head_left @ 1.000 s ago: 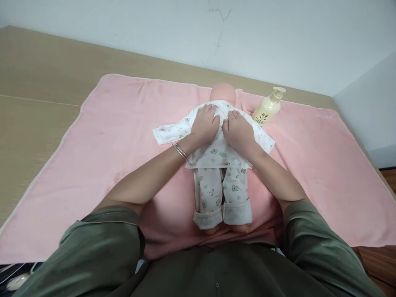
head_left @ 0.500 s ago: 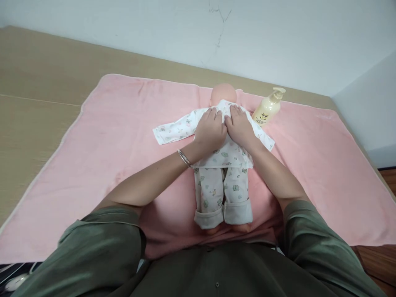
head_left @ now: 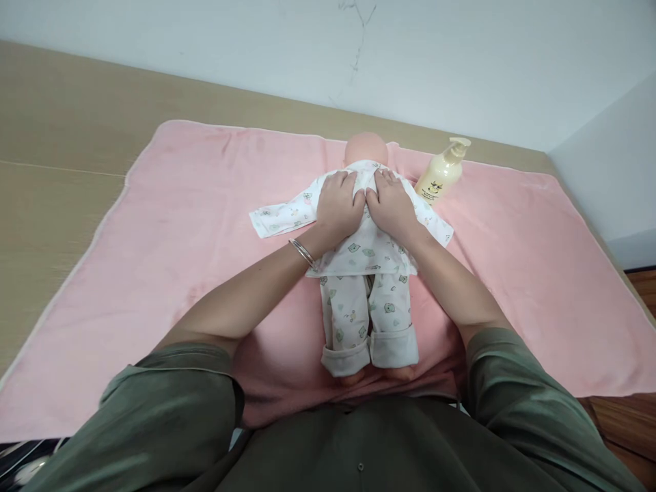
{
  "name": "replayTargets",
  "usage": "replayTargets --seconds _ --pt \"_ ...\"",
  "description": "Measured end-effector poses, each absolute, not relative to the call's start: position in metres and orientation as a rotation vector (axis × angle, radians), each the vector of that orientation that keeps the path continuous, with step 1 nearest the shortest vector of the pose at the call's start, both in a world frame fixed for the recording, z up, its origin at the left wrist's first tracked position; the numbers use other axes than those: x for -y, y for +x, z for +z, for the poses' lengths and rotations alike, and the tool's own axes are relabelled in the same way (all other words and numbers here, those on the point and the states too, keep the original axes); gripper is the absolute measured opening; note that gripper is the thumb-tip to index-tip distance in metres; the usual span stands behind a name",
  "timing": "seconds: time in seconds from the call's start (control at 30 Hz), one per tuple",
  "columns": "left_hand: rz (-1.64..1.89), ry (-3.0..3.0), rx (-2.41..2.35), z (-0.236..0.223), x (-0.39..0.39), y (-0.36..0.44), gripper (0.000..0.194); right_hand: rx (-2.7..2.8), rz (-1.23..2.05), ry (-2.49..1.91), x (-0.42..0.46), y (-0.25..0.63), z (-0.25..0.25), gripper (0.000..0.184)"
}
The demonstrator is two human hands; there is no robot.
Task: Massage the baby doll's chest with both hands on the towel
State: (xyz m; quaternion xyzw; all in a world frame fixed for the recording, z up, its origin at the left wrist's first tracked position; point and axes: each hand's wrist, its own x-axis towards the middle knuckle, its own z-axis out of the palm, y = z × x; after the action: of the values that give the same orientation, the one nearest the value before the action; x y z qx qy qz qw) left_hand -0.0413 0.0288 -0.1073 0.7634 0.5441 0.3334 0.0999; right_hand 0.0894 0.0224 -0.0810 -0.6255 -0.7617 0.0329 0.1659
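Observation:
A baby doll (head_left: pixel 365 147) lies stretched out with its head toward the wall, no face showing. It wears a white printed top (head_left: pixel 367 254) with long sleeves and matching trousers (head_left: pixel 390 307) whose cuffs are turned up. Flat on the upper left of the top rests my left hand (head_left: pixel 339 205), its thumb pointing inward. My right hand (head_left: pixel 393 203) lies flat on the other side, level with it. The thumbs come close to each other at the middle of the doll's torso. Neither hand grasps anything. Both feet stick out below the cuffs.
Under the doll spreads a pink blanket (head_left: pixel 195 198) on a tan surface (head_left: pixel 61 123). A cream pump bottle (head_left: pixel 441 171) leans or lies beside the doll's right-hand sleeve. Behind is a white wall (head_left: pixel 230 41); dark wooden flooring (head_left: pixel 622 424) shows at lower right.
My hands have spread slightly apart across the top, the left one sliding a little leftward. The top's lower left corner now reaches further out. The view has shifted slightly.

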Motion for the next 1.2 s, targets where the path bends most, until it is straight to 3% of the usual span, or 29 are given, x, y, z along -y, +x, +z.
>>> replayTargets --seconds 0.63,0.93,1.2 --pt "1.072 2.477 -1.581 -0.115 -0.015 -0.032 0.043 2.209 0.204 -1.801 -0.024 0.094 -0.071 0.058" --pt "0.935 2.318 -1.555 -0.114 -0.043 -0.048 0.048 2.234 0.182 -1.681 -0.002 0.090 -0.062 0.039" --pt "0.934 2.404 -1.587 -0.106 -0.011 -0.034 0.048 2.176 0.215 -1.728 -0.034 0.100 -0.081 0.054"
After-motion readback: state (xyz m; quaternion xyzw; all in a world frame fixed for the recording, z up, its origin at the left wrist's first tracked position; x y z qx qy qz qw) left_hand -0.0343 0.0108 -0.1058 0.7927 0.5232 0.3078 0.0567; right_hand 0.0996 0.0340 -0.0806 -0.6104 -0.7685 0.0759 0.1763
